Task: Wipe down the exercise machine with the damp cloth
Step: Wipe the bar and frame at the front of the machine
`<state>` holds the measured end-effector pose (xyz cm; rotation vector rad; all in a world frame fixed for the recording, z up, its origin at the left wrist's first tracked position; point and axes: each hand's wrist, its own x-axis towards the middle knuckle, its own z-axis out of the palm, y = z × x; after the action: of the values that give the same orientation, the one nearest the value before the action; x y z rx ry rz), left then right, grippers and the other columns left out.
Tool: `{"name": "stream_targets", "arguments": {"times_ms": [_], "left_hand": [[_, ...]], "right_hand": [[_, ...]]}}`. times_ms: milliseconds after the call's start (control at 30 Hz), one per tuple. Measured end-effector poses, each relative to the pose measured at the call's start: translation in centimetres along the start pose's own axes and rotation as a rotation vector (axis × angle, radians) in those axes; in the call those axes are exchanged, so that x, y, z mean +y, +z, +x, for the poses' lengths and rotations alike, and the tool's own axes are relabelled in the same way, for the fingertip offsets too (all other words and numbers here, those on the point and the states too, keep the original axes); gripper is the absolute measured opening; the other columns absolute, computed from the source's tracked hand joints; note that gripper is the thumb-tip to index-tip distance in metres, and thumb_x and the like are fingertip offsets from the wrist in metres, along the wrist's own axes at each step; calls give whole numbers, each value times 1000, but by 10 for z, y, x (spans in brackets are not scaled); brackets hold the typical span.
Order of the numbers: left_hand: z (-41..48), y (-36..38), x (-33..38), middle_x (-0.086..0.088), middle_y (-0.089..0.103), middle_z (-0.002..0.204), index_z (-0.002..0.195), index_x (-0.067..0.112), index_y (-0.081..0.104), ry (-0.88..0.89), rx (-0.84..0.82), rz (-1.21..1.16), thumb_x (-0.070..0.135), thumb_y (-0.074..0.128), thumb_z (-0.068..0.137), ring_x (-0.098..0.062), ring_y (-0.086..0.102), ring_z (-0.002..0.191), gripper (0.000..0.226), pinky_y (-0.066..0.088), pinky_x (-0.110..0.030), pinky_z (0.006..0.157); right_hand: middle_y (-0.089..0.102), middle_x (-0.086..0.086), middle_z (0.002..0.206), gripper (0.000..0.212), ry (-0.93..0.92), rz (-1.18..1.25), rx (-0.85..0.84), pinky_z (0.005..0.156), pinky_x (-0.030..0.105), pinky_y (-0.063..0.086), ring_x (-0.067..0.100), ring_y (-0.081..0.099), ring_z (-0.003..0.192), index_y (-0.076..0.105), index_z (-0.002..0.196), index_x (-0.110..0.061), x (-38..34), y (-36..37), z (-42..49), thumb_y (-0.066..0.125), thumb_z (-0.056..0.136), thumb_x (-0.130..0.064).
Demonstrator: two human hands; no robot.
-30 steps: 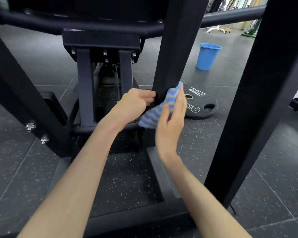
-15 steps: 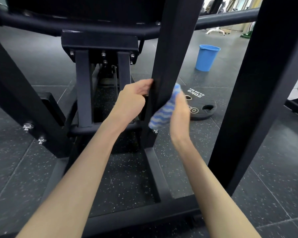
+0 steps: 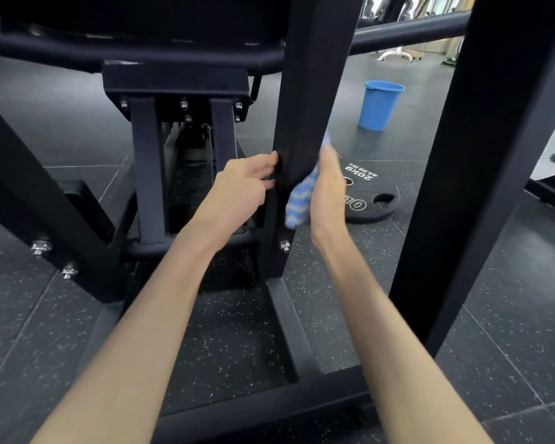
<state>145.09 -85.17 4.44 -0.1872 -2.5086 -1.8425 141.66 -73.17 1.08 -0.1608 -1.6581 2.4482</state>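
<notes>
Your right hand [image 3: 326, 190] presses one blue-and-white striped cloth [image 3: 298, 203] flat against the right face of the black upright post [image 3: 305, 123], fingers straight, low on the post just above its bolted foot. Your left hand [image 3: 244, 187] curls its fingers round the post's left edge at the same height, bracing it. My judgement: the wipe-down is under way on this one post, and nothing visible shows which surfaces are finished, since the black paint gives no wet sheen that I can read. Left to do, as far as the view goes: the wide near upright [image 3: 481, 187] on the right, the round crossbar [image 3: 141, 56] at the top, the two narrow struts [image 3: 148, 174] under the bolted bracket, the diagonal brace [image 3: 29, 193] on the left, and the floor rails [image 3: 289, 334]. Count: one cloth, one blue bucket [image 3: 380, 105] standing far right on the rubber floor, well apart from you, and one 20 kg weight plate [image 3: 372, 200] lying flat just beyond your right hand.
</notes>
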Motion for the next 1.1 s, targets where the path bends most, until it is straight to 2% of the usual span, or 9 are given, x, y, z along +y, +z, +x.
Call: {"name": "stream_targets", "arguments": {"times_ms": [133, 300, 433, 500, 600, 700, 900, 1000, 1100], "left_hand": [[-3, -1, -1, 8, 51, 137, 140, 24, 45, 2, -52, 30, -20, 29, 78, -6, 55, 115, 77, 37, -28, 106], [0, 0, -8, 16, 55, 130, 137, 33, 47, 5, -29, 64, -17, 31, 78, -1, 57, 112, 79, 35, -37, 110], [-1, 2, -8, 13, 51, 137, 138, 35, 44, 43, -21, 126, -16, 31, 76, -3, 58, 113, 81, 42, -29, 103], [-2, 1, -11, 13, 49, 139, 140, 34, 42, 54, -38, 116, -18, 30, 77, -3, 59, 111, 82, 43, -25, 95], [-5, 1, -14, 8, 48, 141, 140, 31, 42, 54, -28, 20, -20, 29, 79, -3, 57, 108, 81, 43, -24, 100], [-6, 3, -15, 5, 48, 141, 141, 26, 42, 49, -9, -40, -22, 30, 79, -7, 55, 113, 79, 41, -26, 104], [-1, -1, -37, 6, 49, 139, 142, 28, 40, 11, -106, -15, -22, 29, 78, -12, 54, 117, 81, 47, -13, 82], [-3, 0, -61, -3, 55, 133, 131, 22, 53, -53, -83, -2, -19, 29, 78, -16, 60, 108, 71, 46, -26, 90], [-9, -2, -82, -2, 60, 126, 122, 20, 59, -108, -61, 34, -18, 30, 78, -14, 62, 103, 65, 47, -30, 92]], "right_hand": [[13, -6, 43, 53, 237, -17, 5, 43, 14, 26, 10, 13, 32, 21, 53, -23, -6, 1, -3, 46, 88, -54], [33, -12, 58, 44, -335, -27, -52, 50, 19, 30, 9, 31, 53, 41, 57, -16, -92, 30, 6, 46, 90, -45], [28, -6, 63, 32, -457, -107, 8, 58, 28, 32, 13, 28, 58, 28, 63, -24, -96, 33, 9, 38, 84, -46], [39, -2, 61, 32, -411, -43, 48, 60, 36, 42, 18, 40, 58, 41, 67, -21, -73, 28, 1, 39, 87, -46], [27, 7, 51, 42, -151, 7, 46, 40, 25, 35, 16, 29, 36, 44, 82, -12, -11, 11, -20, 34, 98, -49], [24, 2, 51, 37, 19, -63, 48, 45, 25, 36, 14, 24, 37, 37, 72, -19, 46, -9, -30, 34, 97, -46], [45, 7, 61, 31, -114, -507, 111, 41, 19, 39, 19, 46, 43, 47, 91, -15, 88, -29, -24, 30, 102, -38], [55, 14, 104, 32, -87, -1022, 44, 79, 29, 39, 29, 55, 96, 53, 116, -9, 144, -60, -25, 29, 104, -26], [50, 12, 119, 23, -192, -1406, -157, 88, 36, 39, 30, 49, 109, 56, 115, -7, 192, -79, -39, 43, 97, -9]]}}
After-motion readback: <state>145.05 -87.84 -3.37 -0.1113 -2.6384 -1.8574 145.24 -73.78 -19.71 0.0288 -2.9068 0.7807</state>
